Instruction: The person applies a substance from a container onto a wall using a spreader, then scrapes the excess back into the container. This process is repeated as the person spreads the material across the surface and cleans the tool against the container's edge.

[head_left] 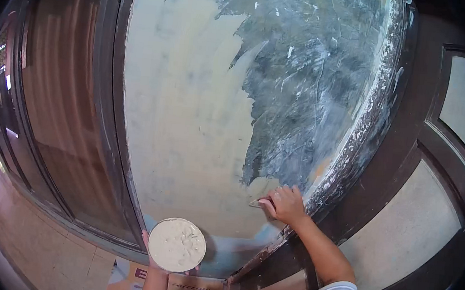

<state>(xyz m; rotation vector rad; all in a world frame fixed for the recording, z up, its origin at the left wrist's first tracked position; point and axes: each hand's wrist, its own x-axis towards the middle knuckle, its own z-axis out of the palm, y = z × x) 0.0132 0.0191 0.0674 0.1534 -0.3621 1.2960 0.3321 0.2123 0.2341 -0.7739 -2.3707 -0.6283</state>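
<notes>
The right hand [287, 204] pinches what seems a scraper [255, 203] between thumb and fingers, at the panel [184, 118], just below its grey patch [303, 112]; low in front, the left hand [155, 270] holds a tub [204, 249] of paste [175, 244], fingers spread around it

Cream paste [173, 246] (lumpy) fills the round tub [149, 247] by the patchy panel [186, 107]

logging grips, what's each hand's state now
Left hand: holding a round, pale-rimmed tub of cream paste.
Right hand: closed on a small pale tool.
</notes>
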